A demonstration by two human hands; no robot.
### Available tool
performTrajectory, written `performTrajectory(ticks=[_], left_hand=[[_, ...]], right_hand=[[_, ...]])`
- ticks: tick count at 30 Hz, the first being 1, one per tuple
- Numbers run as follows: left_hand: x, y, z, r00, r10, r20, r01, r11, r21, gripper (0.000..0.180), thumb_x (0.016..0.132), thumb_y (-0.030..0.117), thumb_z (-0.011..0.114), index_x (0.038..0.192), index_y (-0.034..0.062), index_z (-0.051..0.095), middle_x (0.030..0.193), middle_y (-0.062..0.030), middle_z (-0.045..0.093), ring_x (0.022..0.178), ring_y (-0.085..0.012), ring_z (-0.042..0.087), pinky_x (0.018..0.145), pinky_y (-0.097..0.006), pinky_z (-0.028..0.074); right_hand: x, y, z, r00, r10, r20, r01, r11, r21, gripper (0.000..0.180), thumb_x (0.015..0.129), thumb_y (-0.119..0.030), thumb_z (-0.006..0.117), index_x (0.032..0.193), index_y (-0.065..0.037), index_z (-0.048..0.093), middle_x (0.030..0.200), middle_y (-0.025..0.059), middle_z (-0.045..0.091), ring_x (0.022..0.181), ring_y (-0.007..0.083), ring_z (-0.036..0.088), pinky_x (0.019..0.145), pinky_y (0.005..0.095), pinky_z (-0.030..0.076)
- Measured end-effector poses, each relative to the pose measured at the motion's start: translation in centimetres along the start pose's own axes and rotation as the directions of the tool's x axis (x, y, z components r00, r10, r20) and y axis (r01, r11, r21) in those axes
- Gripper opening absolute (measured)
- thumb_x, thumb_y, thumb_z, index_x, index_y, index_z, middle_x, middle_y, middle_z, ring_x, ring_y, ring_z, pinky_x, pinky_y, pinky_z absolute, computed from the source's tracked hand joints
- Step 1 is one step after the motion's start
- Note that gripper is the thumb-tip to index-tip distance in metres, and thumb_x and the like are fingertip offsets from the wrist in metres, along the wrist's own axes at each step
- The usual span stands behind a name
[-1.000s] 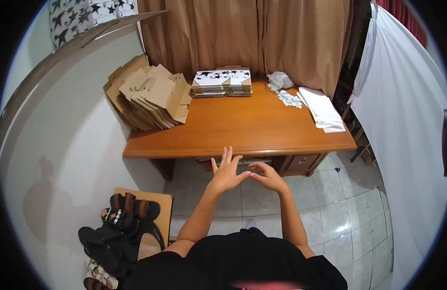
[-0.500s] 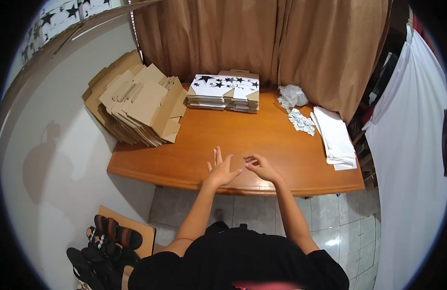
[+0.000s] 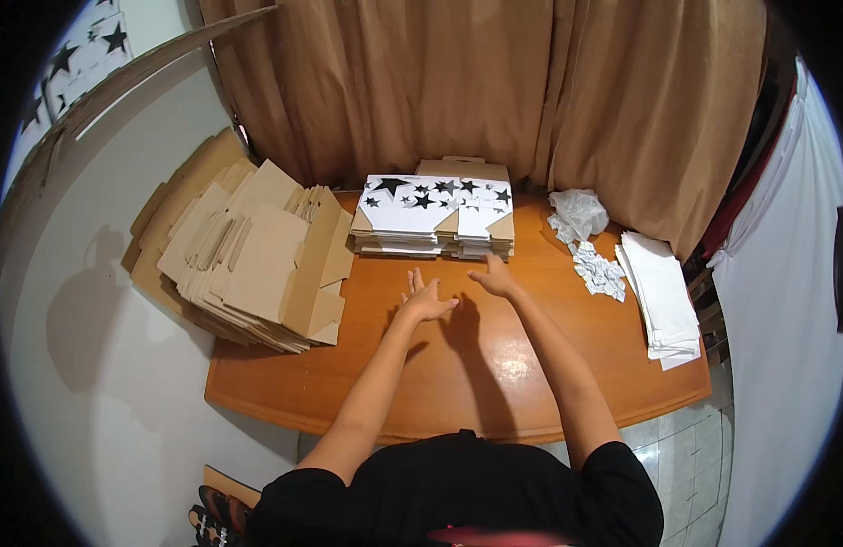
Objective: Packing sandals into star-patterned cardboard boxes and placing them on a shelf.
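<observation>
Brown curtains back a wooden bench (image 3: 458,383) where the left hand (image 3: 426,299) and right hand (image 3: 494,278), both open and empty, hover mid-bench. Just beyond them, at the far edge, lies the star-printed stack of flat boxes (image 3: 432,217). Seemingly a reach for the top sheet; next comes a grip on its near edge.

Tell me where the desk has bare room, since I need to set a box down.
Bare wood lies on the table between the brown cardboard pile and the white paper stack, below the left hand and right hand. The back edge is crowded by star-printed flat boxes.
</observation>
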State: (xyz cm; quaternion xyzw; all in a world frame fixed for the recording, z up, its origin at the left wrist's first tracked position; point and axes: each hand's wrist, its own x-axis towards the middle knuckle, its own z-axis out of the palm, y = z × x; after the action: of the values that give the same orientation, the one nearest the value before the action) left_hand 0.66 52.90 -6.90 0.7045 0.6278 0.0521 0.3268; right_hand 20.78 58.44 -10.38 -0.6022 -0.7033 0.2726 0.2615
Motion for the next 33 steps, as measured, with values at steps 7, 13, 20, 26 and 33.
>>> performTrajectory(ticks=[7, 13, 20, 26, 33], left_hand=[[8.4, 0.0, -1.8, 0.999, 0.027, -0.016, -0.028, 0.999, -0.016, 0.084, 0.073, 0.048, 0.064, 0.139, 0.0105, 0.025, 0.148, -0.0186, -0.006, 0.137, -0.0337, -0.006, 0.105, -0.059, 0.01], [13.4, -1.1, -1.9, 0.951, 0.107, -0.29, -0.049, 0.978, 0.203, 0.079, 0.076, 0.034, 0.065, 0.139, 0.012, 0.023, 0.148, -0.0173, -0.002, 0.137, -0.0331, -0.006, 0.104, -0.061, 0.007], [16.8, -3.8, -1.1, 0.911, 0.15, -0.385, -0.04, 0.96, 0.278, 0.064, 0.079, 0.007, 0.052, 0.138, 0.0134, 0.027, 0.148, -0.0078, 0.013, 0.137, -0.0296, 0.008, 0.104, -0.062, 0.005], [16.9, -1.2, -0.2, 0.902, 0.245, -0.356, -0.143, 0.947, 0.289, 0.058, 0.081, 0.007, 0.05, 0.136, 0.0146, 0.031, 0.147, -0.0082, 0.016, 0.135, -0.0308, 0.013, 0.104, -0.062, 0.006], [13.5, -1.3, -2.4, 0.801, 0.352, -0.485, -0.25, 0.932, 0.263, 0.039, 0.081, 0.009, 0.052, 0.119, 0.019, 0.051, 0.145, -0.0107, 0.02, 0.134, -0.0336, 0.015, 0.103, -0.062, 0.007]], right_hand=[[7.5, 1.9, 0.2, 0.967, 0.046, -0.25, -0.064, 0.996, -0.067, 0.071, 0.072, -0.033, 0.067, 0.121, 0.011, 0.04, 0.118, 0.0288, 0.046, 0.11, 0.0416, 0.044, 0.095, 0.0418, 0.036], [9.8, 0.8, 2.3, 0.893, 0.291, -0.342, -0.287, 0.956, 0.064, 0.07, 0.07, -0.03, 0.068, 0.115, 0.016, 0.041, 0.109, 0.0341, 0.049, 0.106, 0.0404, 0.048, 0.091, 0.0416, 0.04], [12.2, 1.5, 3.3, 0.791, 0.406, -0.457, -0.298, 0.909, 0.291, 0.06, 0.068, -0.024, 0.071, 0.107, 0.013, 0.044, 0.094, 0.0274, 0.058, 0.084, 0.0375, 0.058, 0.078, 0.0391, 0.047], [17.2, 9.9, 3.4, 0.637, 0.594, -0.491, -0.258, 0.765, 0.59, 0.05, 0.072, -0.006, 0.061, 0.113, 0.006, 0.034, 0.081, 0.0173, 0.057, 0.059, 0.0221, 0.06, 0.047, 0.0314, 0.048], [14.9, 4.1, -0.2, 0.746, 0.388, -0.542, 0.043, 0.783, 0.62, 0.045, 0.075, 0.006, 0.045, 0.116, 0.001, 0.028, 0.08, 0.0167, 0.055, 0.053, 0.0208, 0.056, 0.049, 0.0309, 0.049]])
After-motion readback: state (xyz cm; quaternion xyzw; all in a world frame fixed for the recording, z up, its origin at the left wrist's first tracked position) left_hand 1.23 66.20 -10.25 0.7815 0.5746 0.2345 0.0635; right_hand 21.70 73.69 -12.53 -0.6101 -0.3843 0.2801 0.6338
